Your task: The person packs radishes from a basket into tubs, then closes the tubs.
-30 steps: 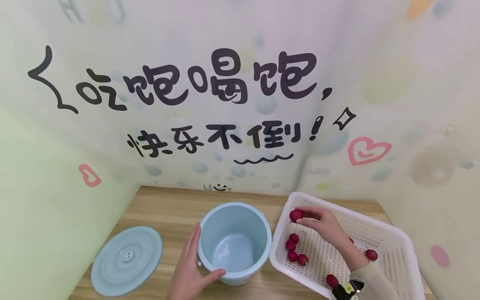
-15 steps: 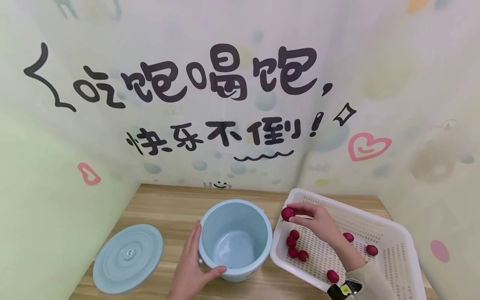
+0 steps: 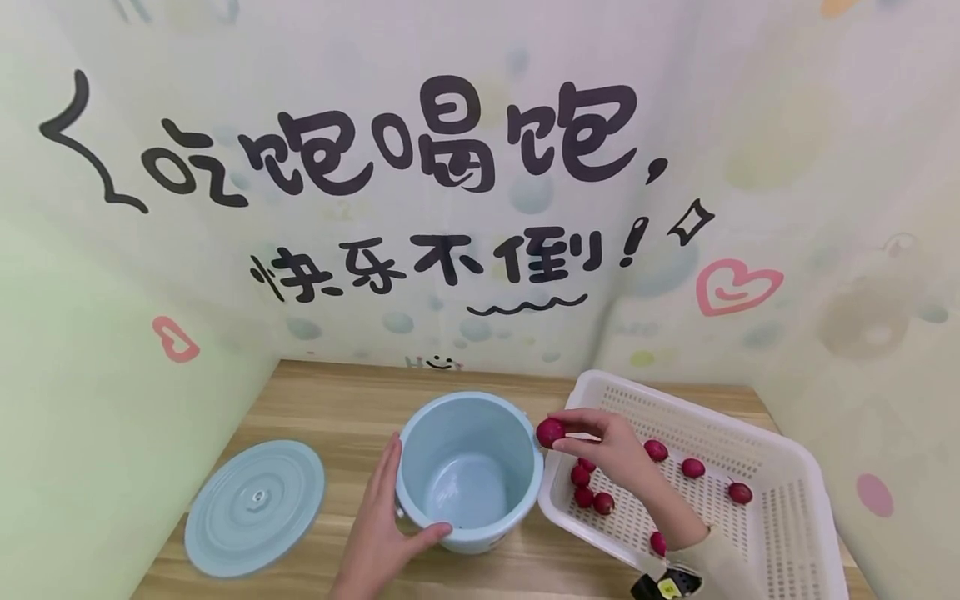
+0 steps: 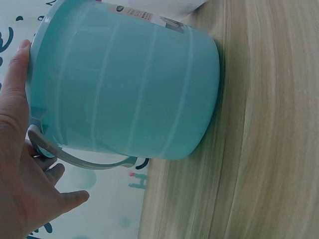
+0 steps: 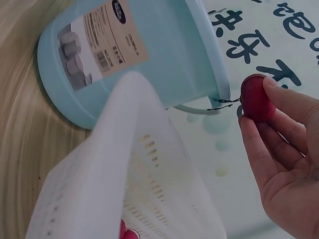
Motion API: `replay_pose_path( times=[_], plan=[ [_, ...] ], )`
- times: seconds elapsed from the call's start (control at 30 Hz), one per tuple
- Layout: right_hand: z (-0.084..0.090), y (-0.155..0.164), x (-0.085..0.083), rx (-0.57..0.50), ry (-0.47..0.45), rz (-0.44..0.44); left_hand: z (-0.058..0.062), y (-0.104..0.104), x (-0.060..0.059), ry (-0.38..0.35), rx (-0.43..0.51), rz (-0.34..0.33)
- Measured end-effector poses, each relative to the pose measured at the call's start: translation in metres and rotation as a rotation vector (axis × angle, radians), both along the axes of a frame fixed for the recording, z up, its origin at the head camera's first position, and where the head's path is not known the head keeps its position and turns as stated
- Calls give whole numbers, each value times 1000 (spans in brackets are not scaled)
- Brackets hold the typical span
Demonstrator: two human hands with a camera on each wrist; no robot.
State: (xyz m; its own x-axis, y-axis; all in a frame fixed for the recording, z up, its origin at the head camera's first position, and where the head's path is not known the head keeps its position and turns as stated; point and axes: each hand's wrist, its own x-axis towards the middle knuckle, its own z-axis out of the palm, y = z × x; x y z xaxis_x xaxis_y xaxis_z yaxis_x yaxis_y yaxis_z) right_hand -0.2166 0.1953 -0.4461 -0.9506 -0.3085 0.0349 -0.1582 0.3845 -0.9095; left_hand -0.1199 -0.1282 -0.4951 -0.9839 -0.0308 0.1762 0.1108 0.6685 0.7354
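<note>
Nearest to me, my left hand (image 3: pixel 382 533) wraps the near side of the pale blue bucket (image 3: pixel 469 468), palm against its wall and thumb hooked along the near rim, fingers spread up the left side. The left wrist view shows the same hold, with the bucket's thin grey handle (image 4: pixel 75 158) hanging down against the wall by my palm. The bucket stands upright on the wooden table (image 3: pixel 330 417) and I see nothing inside it, only its bare blue floor.

To the right of the bucket, touching or nearly touching its side, sits a white perforated basket (image 3: pixel 780 533). Loose red radishes (image 3: pixel 588 492) lie on its floor: a small cluster close to the bucket, one nearer me, and three more strung out farther right.

My right hand (image 3: pixel 611 446) reaches over the basket's left edge and pinches one red radish (image 3: pixel 550 432) between thumb and fingertips. That radish hangs in the air just at the bucket's right rim, not yet over the opening. In the right wrist view its thin dark root points toward the bucket.

Left of the bucket, well apart from it, the matching round blue lid (image 3: pixel 255 508) lies flat on the table.

Beyond the bucket rises a pastel wall (image 3: pixel 465 167) with large black Chinese lettering and pink hearts.
</note>
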Motion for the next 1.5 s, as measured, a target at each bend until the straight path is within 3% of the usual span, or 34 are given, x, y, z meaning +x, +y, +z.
replay_pose_path(
  times=[0.57, 1.2, 1.5],
  plan=[
    [0, -18, 7, -76, -9, 78, 1, -1, 0, 59, -6, -16],
    [3, -26, 14, -130, -33, 128, 1, 1, -1, 11, 26, -3],
    [1, -25, 14, -138, 12, 160, 2, 1, -1, 13, 19, -1]
  ],
)
